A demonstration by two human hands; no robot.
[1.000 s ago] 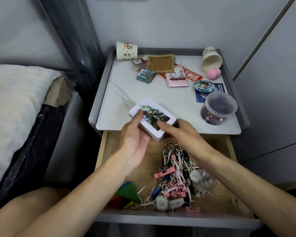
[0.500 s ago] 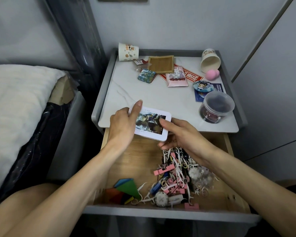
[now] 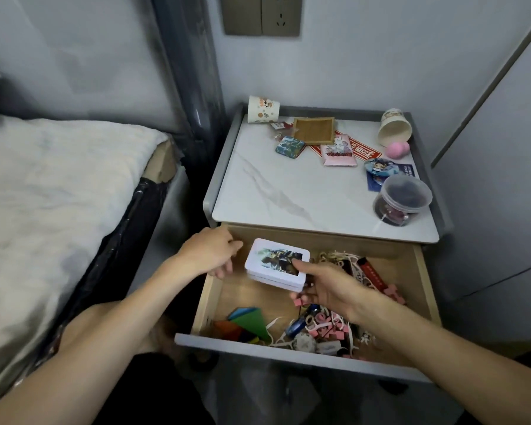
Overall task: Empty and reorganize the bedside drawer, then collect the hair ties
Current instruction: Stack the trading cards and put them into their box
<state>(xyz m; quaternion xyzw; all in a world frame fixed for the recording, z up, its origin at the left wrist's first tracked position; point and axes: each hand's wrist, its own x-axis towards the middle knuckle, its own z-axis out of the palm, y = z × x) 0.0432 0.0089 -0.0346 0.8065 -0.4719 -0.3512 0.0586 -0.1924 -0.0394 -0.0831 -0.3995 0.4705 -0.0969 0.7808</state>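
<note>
Grip of right hand (image 3: 328,286) around white tin (image 3: 273,259) — left hand (image 3: 209,254) slack, empty, just beside.

My only camera rides on my head, facing forward and down. It sits close above the open drawer (image 3: 288,354), with the nightstand top (image 3: 288,185) beyond its back edge.

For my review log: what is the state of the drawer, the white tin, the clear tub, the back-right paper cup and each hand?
drawer: pulled open, cluttered.
right hand: grips the white tin.
white tin: lid shut, held over the drawer's back left.
left hand: open, beside the tin, holding nothing.
clear tub: upright, lid on.
paper cup: lying on its side.
</note>
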